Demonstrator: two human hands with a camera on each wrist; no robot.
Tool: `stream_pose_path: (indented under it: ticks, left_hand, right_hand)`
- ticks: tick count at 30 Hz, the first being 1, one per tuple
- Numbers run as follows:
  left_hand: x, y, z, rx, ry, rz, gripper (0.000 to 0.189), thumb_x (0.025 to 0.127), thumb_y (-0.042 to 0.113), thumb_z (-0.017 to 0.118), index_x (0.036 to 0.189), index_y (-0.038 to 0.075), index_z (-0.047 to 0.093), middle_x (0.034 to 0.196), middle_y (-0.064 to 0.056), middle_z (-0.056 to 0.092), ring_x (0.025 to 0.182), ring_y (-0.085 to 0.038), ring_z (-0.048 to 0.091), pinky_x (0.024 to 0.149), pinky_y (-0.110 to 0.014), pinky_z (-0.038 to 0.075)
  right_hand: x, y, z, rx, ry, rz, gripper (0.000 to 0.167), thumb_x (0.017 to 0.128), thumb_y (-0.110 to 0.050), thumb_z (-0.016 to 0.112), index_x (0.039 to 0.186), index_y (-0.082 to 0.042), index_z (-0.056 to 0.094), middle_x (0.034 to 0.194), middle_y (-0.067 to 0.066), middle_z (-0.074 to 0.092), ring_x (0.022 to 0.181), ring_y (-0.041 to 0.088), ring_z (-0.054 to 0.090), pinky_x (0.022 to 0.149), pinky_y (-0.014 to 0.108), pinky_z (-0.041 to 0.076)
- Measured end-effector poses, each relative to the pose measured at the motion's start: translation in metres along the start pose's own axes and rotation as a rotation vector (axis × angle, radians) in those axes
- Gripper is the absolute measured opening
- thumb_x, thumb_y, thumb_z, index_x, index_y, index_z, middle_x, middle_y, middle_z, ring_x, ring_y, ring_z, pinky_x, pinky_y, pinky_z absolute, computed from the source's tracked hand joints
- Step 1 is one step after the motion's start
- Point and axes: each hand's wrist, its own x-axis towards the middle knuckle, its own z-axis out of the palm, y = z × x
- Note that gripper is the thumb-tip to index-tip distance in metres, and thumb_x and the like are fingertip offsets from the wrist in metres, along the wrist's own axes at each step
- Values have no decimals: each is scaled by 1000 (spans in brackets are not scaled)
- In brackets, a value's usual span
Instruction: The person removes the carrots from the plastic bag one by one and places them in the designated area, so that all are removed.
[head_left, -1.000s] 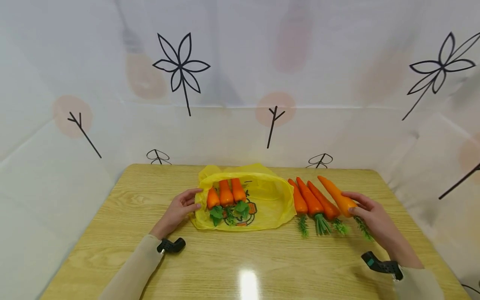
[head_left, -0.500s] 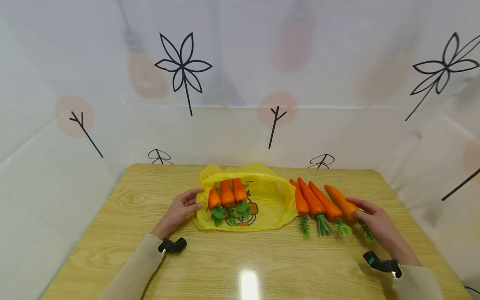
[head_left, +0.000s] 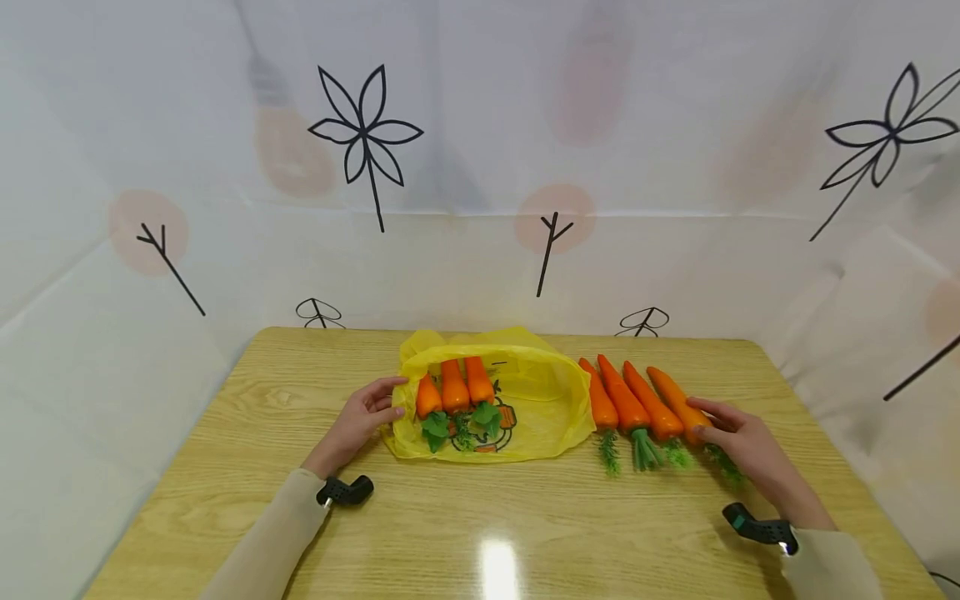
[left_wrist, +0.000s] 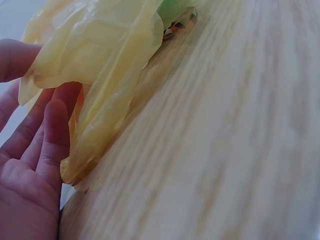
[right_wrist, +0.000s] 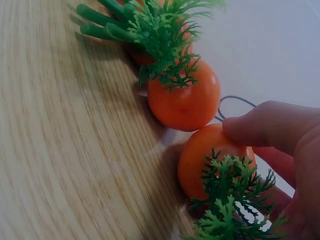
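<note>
A yellow plastic bag point(head_left: 551, 417) lies on the table with its mouth towards me. Three carrots point(head_left: 454, 390) with green tops lie at its left part. My left hand point(head_left: 362, 419) holds the bag's left rim; in the left wrist view, the thin plastic point(left_wrist: 107, 95) falls between its fingers. To the right of the bag, several carrots point(head_left: 621, 396) lie side by side, tips pointing away. My right hand point(head_left: 753, 446) grips the rightmost carrot point(head_left: 678, 406) near its leafy end. In the right wrist view, the thumb presses that carrot's orange top point(right_wrist: 200, 157), which touches its neighbour point(right_wrist: 185, 102).
The wooden table point(head_left: 420, 533) ends at a back edge in front of a white printed cloth point(head_left: 465, 267). Black wrist cameras sit on both wrists. A thin dark cable point(head_left: 943, 577) shows at the lower right.
My right hand has lowered the rightmost carrot to the table and slid it slightly left against the others. My left hand and the bag stay in place.
</note>
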Motion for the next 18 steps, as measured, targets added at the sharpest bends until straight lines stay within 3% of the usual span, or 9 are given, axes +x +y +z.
stream_pose_path:
  ticks: [3,6,7,10,15,16,18]
  left_hand:
    - [-1,0,0,5,1,-3,52,96,5,65,144,-1,47,141,-25,47,106,-15,62,84,-27,54]
    - [-1,0,0,10,-3,-2,52,97,6,65,145,0,47,142,-25,47,106,-15,62,83,-27,54]
    - [-1,0,0,12,-4,-1,52,97,6,65,145,0,47,142,-25,46,106,-15,62,84,-27,54]
    - [-1,0,-1,20,-5,0,52,97,7,65,145,0,47,144,-25,45,106,-15,62,83,-26,53]
    - [-1,0,-1,21,-1,-9,52,97,8,66,145,1,47,143,-24,46,106,-16,61,84,-26,53]
    - [-1,0,-1,18,-1,-10,52,97,7,66,145,1,47,143,-24,46,106,-16,61,84,-27,53]
    - [0,-1,-1,15,-3,-10,52,97,7,65,145,0,47,143,-24,46,106,-16,61,84,-27,53]
  right_hand:
    - [1,-1,0,-22,2,-3,63,100,-29,63,147,7,41,150,34,33,105,-19,42,81,11,46]
    - [1,-2,0,-62,-11,1,64,100,-31,62,149,4,40,152,31,34,122,6,50,81,9,43]
    - [1,-2,0,-76,-13,0,64,100,-31,62,149,3,41,152,31,34,123,7,49,81,9,43]
    - [2,-3,-1,-98,-21,-1,64,100,-32,62,150,3,40,152,30,35,132,37,42,81,8,41]
    - [4,-2,-1,-113,-23,-10,64,100,-32,62,150,2,40,151,30,36,133,46,37,81,8,41]
    - [4,-2,-1,-116,-21,-9,64,100,-32,62,150,2,40,151,30,36,133,44,39,81,8,41]
    - [5,-1,-1,-115,-19,-8,64,100,-32,63,150,2,40,151,30,36,129,27,48,81,9,42]
